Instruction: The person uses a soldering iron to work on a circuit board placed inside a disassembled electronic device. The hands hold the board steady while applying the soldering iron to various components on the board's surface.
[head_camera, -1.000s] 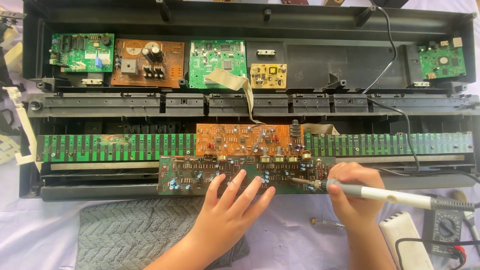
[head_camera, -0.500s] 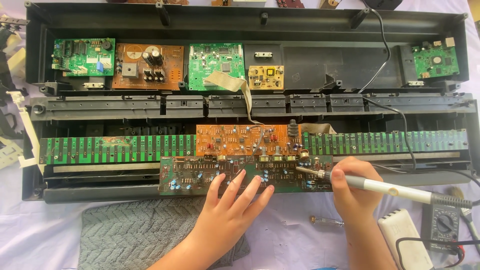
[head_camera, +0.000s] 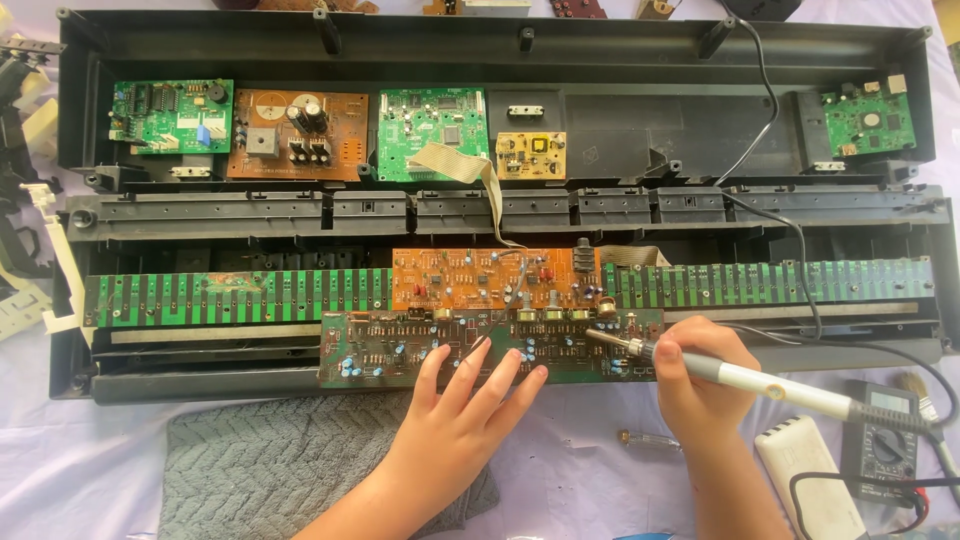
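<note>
My left hand (head_camera: 463, 408) lies flat, fingers spread, on the near edge of a long dark green circuit board (head_camera: 400, 347) that rests on the front of an opened electronic keyboard case (head_camera: 500, 215). My right hand (head_camera: 697, 375) grips a white-handled soldering iron (head_camera: 770, 385); its metal tip (head_camera: 598, 335) touches the right part of that board. Just behind sits an orange circuit board (head_camera: 480, 277) with knobs and capacitors.
Green key-contact strips (head_camera: 230, 297) run left and right of the orange board. Several smaller boards (head_camera: 290, 135) are mounted in the case's back half. A grey towel (head_camera: 270, 460), a white box (head_camera: 810, 480) and a multimeter (head_camera: 885, 440) lie on the near cloth.
The soldering iron tip has shifted left along the dark board, and the view has dropped slightly. My left hand stays in place.
</note>
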